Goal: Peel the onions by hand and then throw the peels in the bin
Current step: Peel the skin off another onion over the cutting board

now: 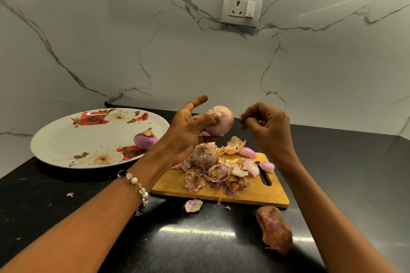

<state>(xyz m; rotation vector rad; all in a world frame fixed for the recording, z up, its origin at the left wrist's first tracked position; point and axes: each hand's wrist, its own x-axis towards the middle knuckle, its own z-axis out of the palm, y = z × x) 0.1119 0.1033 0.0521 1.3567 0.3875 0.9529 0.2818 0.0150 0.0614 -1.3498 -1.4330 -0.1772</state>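
A round plate (66,139) printed with red and white roses sits at the left of the dark surface (199,239). A wooden cutting board (261,195) lies beside it. A white socket (242,7) is on the marble wall (111,40).

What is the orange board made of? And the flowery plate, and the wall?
The cutting board looks like wood: warm matte brown with a cut handle slot. The plate seems melamine or plastic, glossy with printed roses. The wall looks like polished marble or marble-look tile: white with grey veins.
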